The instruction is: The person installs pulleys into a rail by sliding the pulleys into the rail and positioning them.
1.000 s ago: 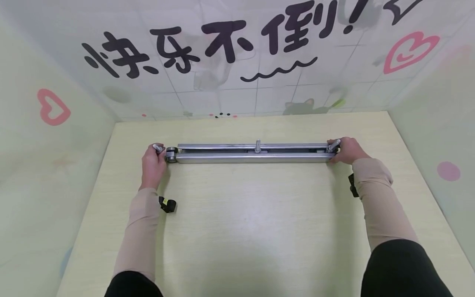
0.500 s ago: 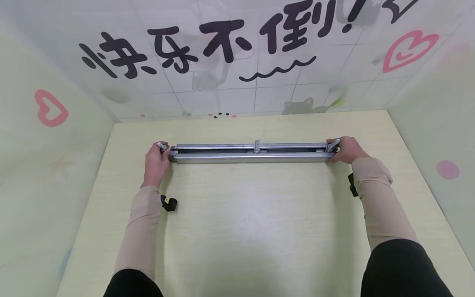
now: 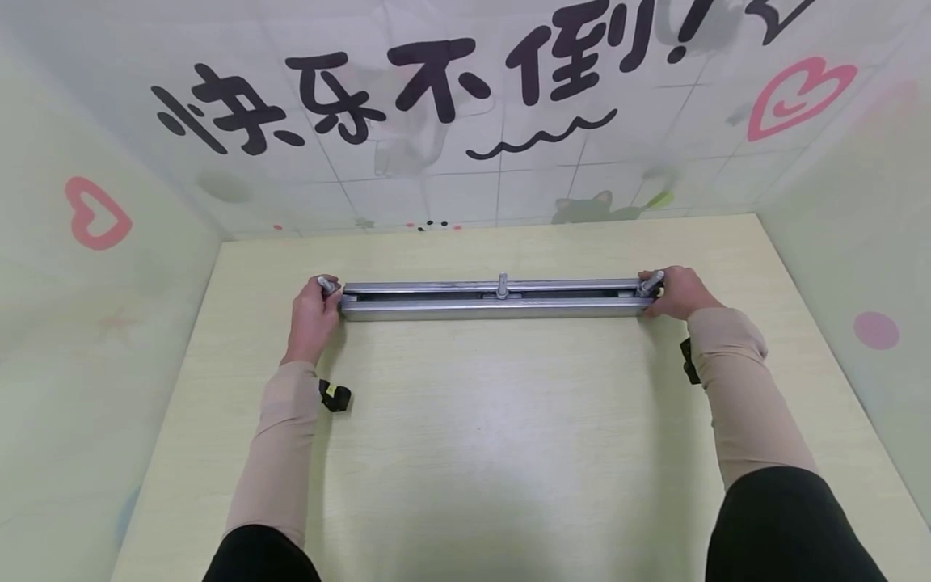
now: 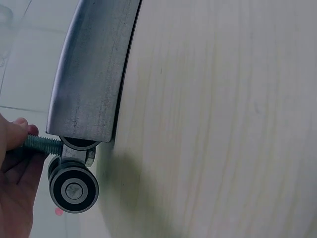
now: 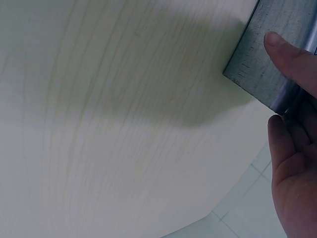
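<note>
A steel channel track (image 3: 436, 310) lies lengthwise across the table, its slot facing up. At its left end my left hand (image 3: 311, 327) pinches the threaded bolt (image 4: 43, 145) of a roller trolley (image 4: 74, 190). In the left wrist view one trolley wheel sits at the track's mouth, partly inside, while the outer wheels stay outside. My right hand (image 3: 684, 293) grips the track's right end, thumb on the front face in the right wrist view. Beside that hand a second bolt (image 3: 651, 284) sticks up from the slot; another bolt (image 3: 503, 285) stands mid-track.
The pale wooden table (image 3: 480, 453) extends in front of the track. A printed curtain (image 3: 429, 145) with dark lettering hangs behind, and pale side panels (image 3: 844, 267) border the table. A small black camera (image 3: 334, 396) is on the left wrist.
My left hand has moved right with the roller trolley, from outside the track's left end to partly inside it. The right hand keeps its grip and the track stays nearly in place.
</note>
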`<state>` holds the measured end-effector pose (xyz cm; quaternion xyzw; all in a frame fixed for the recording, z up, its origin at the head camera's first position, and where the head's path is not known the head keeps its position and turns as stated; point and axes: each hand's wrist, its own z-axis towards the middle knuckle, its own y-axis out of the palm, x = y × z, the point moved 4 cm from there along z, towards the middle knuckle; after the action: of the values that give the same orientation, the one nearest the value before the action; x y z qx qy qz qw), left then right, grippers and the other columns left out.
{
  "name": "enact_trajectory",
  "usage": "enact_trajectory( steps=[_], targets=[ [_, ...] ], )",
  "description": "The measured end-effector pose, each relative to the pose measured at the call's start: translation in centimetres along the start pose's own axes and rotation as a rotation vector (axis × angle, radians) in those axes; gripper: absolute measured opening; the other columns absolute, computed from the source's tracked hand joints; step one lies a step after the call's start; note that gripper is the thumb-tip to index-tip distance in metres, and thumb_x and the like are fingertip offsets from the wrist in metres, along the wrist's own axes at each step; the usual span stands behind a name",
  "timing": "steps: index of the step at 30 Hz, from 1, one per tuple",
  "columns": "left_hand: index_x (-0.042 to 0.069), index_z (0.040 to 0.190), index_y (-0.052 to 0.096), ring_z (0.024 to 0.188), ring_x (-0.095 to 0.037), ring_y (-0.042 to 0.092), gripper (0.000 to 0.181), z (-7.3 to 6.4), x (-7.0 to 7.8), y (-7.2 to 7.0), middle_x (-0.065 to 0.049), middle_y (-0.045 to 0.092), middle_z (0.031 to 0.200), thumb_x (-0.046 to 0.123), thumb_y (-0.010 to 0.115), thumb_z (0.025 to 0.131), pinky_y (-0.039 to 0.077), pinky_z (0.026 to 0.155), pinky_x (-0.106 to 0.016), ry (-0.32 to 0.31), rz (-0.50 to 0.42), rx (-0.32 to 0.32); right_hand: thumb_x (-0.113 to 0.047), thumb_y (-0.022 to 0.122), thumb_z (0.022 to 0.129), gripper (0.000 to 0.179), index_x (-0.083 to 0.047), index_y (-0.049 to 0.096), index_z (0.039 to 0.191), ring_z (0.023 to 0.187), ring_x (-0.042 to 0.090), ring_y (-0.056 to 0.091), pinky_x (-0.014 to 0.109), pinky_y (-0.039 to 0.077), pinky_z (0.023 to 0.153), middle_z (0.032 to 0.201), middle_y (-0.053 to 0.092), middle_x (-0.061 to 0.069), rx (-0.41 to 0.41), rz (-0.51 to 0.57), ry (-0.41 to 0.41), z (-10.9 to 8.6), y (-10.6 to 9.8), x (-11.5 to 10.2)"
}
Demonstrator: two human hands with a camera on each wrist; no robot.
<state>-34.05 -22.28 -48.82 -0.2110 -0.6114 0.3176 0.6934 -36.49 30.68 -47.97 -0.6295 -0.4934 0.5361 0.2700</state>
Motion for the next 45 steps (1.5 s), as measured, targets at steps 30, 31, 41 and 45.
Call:
enact_trajectory(
  steps=[30,31,41,45],
  targets=[
    [-0.010,0.110,0.051,0.101,-0.039,0.051,0.023,0.2,1.6,1.1,-0.028,0.055,0.104,0.002,0.050,0.090,0.043,0.090,-0.049,0.077,0.056,-0.091,-0.009,0.078,0.062,0.072,0.005,0.047,0.126,0.086,0.034,0.048,0.048,0.041,0.084,0.114,0.051,0.036,-0.018,0.022,0.018,0.3,0.4,0.5],
    [-0.010,0.110,0.051,0.101,-0.039,0.051,0.023,0.2,1.7,1.1,-0.028,0.056,0.104,0.002,0.050,0.090,0.043,0.089,-0.049,0.083,0.056,-0.092,-0.009,0.078,0.062,0.073,0.005,0.047,0.126,0.085,0.034,0.048,0.047,0.041,0.084,0.113,0.052,0.036,-0.017,0.023,0.017,0.3,0.5,0.6],
    [-0.009,0.111,0.051,0.099,-0.038,0.051,0.024,0.2,1.7,1.3,-0.027,0.055,0.105,0.005,0.050,0.091,0.044,0.087,-0.049,0.061,0.073,-0.135,-0.009,0.078,0.063,0.072,0.004,0.047,0.126,0.084,0.033,0.048,0.046,0.041,0.082,0.111,0.053,0.036,-0.007,0.016,0.020,0.5,0.5,0.5],
    [-0.008,0.113,0.050,0.098,-0.037,0.050,0.025,0.5,1.6,1.4,-0.027,0.054,0.105,0.006,0.050,0.092,0.044,0.086,-0.048,0.060,0.086,-0.163,-0.010,0.078,0.063,0.072,0.004,0.047,0.126,0.086,0.033,0.048,0.047,0.041,0.084,0.113,0.052,0.036,-0.010,0.016,0.023,0.4,0.3,0.5]
  ],
)
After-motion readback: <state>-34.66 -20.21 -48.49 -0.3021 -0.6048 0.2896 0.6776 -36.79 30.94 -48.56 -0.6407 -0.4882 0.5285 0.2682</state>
